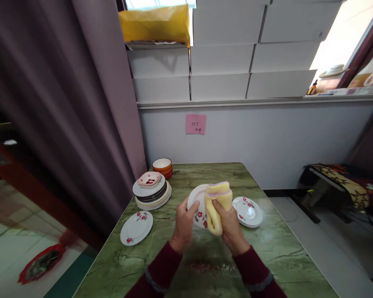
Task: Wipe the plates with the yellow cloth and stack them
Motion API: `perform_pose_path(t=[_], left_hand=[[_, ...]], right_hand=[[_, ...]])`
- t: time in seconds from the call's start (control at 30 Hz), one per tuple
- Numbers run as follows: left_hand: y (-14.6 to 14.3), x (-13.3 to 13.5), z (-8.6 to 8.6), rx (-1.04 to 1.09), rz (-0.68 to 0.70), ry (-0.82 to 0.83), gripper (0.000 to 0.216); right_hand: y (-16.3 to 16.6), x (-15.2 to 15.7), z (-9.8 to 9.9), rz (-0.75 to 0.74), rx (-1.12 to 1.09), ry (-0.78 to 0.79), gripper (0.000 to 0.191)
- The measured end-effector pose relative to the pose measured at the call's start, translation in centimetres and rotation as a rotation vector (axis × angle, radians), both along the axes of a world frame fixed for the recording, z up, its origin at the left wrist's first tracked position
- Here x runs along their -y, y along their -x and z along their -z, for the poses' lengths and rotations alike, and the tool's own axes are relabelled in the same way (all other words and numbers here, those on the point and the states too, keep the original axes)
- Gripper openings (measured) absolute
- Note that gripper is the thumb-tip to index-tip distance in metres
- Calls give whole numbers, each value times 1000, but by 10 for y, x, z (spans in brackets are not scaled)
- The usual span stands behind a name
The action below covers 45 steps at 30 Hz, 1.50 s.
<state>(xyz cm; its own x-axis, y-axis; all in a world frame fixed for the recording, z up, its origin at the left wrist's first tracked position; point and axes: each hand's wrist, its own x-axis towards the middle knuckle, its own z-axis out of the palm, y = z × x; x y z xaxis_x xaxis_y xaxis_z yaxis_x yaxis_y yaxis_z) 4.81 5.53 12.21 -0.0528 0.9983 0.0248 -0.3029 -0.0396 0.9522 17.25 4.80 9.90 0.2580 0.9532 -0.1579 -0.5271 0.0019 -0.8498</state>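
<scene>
Above the middle of the green table, my left hand (184, 221) grips a white plate (196, 195) with red flowers by its left edge, thumb on the face. My right hand (231, 225) is closed on a folded yellow cloth (219, 201) with lilac edging, which lies against the plate's right side and hides that part of it. Just right of the cloth, a small stack of matching flowered plates (248, 211) rests on the table. One more flowered plate (136, 228) lies flat to the left of my left hand.
At the back left of the green marbled table (202, 169) stand stacked larger plates (153, 198), a pink dish (149, 179) on top, and orange bowls (162, 166) behind. A purple curtain (112, 103) hangs along the left side. The wall bears a pink note (195, 124).
</scene>
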Motion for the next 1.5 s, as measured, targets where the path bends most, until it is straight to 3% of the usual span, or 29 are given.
perform_pose_path(t=[0.1, 0.2, 0.3, 0.47, 0.67, 0.77, 0.87, 0.93, 1.03, 1.17, 1.3, 1.4, 1.5], left_hand=[[27, -9, -14, -345, 273, -72, 32], [37, -10, -30, -578, 512, -134, 30], [30, -4, -33, -518, 492, -138, 38], [12, 8, -23, -342, 200, -117, 42], [7, 13, -23, -209, 121, -83, 38], [-8, 13, -27, -44, 9, -56, 38], [-30, 15, -26, 143, -195, -64, 44], [-38, 19, -20, 182, -285, -55, 46], [-28, 23, -9, 59, -194, -41, 46], [8, 15, -13, -257, 71, -76, 41], [29, -1, -41, -500, 393, -134, 39], [27, -3, -51, -498, 528, -98, 41], [21, 1, -47, -322, 506, 3, 43]], right_hand=[[-34, -5, -9, -343, 293, -100, 48], [-52, -7, -31, -649, 396, -184, 42], [-54, -8, -52, -744, 376, -182, 36], [-42, -6, -55, -524, 233, -137, 40], [-27, 5, -37, -299, 70, -50, 46], [0, 15, -35, -30, -52, -37, 51], [34, 26, -31, 253, -162, 24, 59], [47, 31, -25, 296, -177, 65, 59], [40, 30, -12, 262, -131, 20, 59], [-5, 19, -5, 84, 59, -30, 55], [-47, 8, -30, -426, 285, -107, 44], [-60, 3, -52, -700, 370, -175, 41], [-60, 1, -59, -730, 363, -185, 42]])
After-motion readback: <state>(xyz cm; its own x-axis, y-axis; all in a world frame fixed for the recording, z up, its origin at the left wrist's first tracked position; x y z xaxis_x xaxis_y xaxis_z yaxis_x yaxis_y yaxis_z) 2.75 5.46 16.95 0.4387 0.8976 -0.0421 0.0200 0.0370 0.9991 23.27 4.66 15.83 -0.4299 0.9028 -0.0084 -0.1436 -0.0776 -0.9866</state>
